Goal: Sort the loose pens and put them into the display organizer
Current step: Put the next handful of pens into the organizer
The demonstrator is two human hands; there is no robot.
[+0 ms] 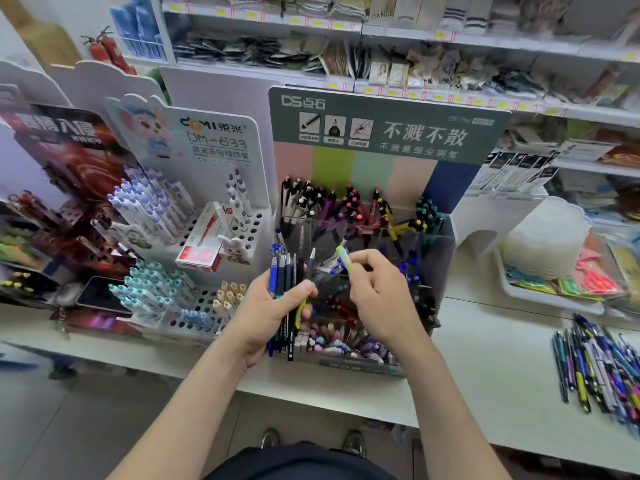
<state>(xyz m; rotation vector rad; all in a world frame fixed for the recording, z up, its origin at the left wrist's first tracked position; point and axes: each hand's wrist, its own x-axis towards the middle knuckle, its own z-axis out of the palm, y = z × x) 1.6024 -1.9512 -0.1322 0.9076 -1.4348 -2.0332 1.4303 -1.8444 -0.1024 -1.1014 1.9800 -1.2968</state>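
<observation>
My left hand grips a bundle of pens, blue, dark and one yellow, held upright in front of the display organizer. My right hand pinches a single light green pen with its tip pointing up and left, over the organizer's middle compartments. The organizer is a clear tiered box with a green header card; its back row holds black, red, yellow and teal pens, its front row pastel ones. A pile of loose pens lies on the white counter at the far right.
A white peg-hole pen stand with blue and teal capped pens and a red box stands left of the organizer. A phone lies at the left. A white tray of packets sits at the right. Shelves of goods fill the back.
</observation>
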